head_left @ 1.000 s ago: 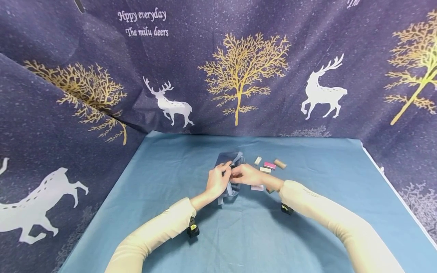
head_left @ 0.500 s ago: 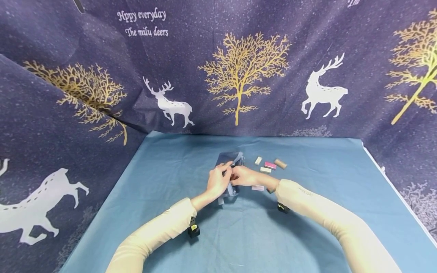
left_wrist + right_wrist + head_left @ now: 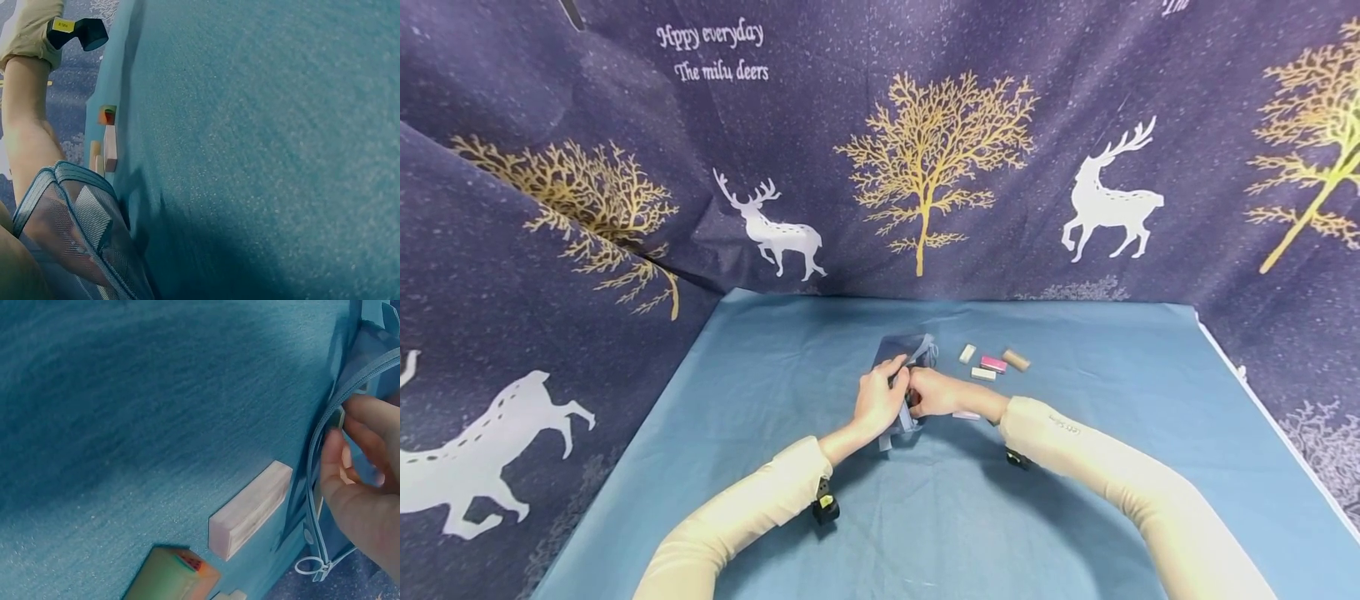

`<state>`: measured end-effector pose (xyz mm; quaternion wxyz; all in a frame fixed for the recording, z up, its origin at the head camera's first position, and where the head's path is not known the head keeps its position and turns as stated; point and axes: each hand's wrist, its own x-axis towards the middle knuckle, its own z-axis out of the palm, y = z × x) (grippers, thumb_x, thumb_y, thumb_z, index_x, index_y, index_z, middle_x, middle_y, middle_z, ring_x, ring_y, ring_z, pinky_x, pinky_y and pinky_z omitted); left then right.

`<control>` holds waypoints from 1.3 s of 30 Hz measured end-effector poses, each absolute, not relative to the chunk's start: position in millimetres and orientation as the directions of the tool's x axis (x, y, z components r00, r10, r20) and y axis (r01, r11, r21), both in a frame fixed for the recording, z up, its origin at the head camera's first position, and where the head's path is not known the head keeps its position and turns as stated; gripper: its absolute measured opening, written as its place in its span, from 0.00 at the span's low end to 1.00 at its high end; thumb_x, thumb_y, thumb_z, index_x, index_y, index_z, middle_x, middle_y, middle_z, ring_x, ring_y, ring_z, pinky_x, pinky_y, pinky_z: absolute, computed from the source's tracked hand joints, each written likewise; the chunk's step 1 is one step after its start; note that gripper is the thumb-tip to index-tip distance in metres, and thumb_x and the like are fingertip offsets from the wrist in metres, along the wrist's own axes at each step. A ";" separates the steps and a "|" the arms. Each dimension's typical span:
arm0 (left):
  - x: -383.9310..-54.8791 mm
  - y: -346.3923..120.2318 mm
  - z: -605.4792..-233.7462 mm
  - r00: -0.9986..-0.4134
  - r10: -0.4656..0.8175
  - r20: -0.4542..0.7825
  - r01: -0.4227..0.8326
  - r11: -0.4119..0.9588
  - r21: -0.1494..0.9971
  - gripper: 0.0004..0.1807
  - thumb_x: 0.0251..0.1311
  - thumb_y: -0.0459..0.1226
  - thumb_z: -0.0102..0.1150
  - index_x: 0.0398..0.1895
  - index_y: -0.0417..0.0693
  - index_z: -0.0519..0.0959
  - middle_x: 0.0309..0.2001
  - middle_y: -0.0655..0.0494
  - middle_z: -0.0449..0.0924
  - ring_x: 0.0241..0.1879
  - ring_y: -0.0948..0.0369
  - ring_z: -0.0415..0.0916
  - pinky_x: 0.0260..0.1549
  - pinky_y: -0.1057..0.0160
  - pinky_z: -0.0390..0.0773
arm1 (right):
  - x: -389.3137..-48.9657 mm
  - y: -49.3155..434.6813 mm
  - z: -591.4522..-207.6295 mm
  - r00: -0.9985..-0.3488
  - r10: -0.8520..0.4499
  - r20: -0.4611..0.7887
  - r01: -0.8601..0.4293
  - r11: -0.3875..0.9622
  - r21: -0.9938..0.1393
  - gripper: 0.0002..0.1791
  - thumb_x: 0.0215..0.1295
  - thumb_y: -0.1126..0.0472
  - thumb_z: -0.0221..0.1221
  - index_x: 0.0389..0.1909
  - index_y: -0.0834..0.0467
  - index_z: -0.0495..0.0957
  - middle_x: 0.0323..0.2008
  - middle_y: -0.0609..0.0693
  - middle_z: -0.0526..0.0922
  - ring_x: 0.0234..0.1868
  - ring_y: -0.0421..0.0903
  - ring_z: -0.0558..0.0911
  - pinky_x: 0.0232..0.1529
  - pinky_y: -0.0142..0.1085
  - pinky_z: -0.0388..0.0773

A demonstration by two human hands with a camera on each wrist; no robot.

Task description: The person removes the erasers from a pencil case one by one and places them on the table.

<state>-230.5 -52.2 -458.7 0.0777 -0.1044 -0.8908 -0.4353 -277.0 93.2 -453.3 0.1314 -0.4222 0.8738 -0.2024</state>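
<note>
A blue mesh zipper pouch lies on the cloth with its zipper open. My left hand grips the pouch by its left side; its fingertips are partly hidden. At the opening, my right hand reaches in from the right. The right wrist view shows its thumb and fingers pinching a small greenish eraser just inside the zipper edge, mostly covered by the fingers. In the left wrist view the mesh lets the right hand's fingers show through.
Right of the pouch lie a pink-white eraser, a green-orange eraser, a magenta eraser, a brown one and two pale ones, the nearer and the farther. Blue cloth covers the table; a patterned curtain hangs behind.
My right hand has shifted slightly toward me along the pouch opening, and its forearm has moved a little left. The left hand keeps its hold without visible movement.
</note>
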 end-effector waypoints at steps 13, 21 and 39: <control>-231.2 -49.3 -452.3 -0.976 0.136 0.168 0.216 0.613 0.760 0.24 0.64 0.43 0.44 0.60 0.41 0.69 0.39 0.41 0.81 0.03 0.67 0.46 0.01 0.71 0.52 | -280.5 97.4 -458.3 -0.646 -0.758 -0.089 -0.659 0.613 -0.437 0.10 0.50 0.61 0.65 0.35 0.58 0.80 0.27 0.49 0.79 0.32 0.42 0.75 0.34 0.33 0.73; -238.1 -57.8 -444.2 -0.955 0.268 0.130 0.280 0.662 0.695 0.24 0.61 0.42 0.46 0.61 0.48 0.70 0.07 0.56 0.64 0.02 0.68 0.43 0.02 0.71 0.49 | -284.1 102.4 -459.8 -0.654 -0.753 -0.069 -0.672 0.621 -0.404 0.07 0.50 0.64 0.64 0.32 0.59 0.79 0.24 0.49 0.79 0.31 0.42 0.74 0.36 0.35 0.72; -280.6 -81.4 -442.6 -0.518 0.769 0.373 0.849 0.515 0.118 0.15 0.66 0.45 0.42 0.20 0.57 0.66 0.27 0.64 0.70 0.16 0.70 0.57 0.17 0.74 0.60 | -284.1 104.6 -464.7 -0.589 -0.808 -0.016 -0.719 0.533 -0.445 0.12 0.53 0.65 0.62 0.37 0.60 0.71 0.29 0.53 0.75 0.29 0.41 0.72 0.33 0.30 0.70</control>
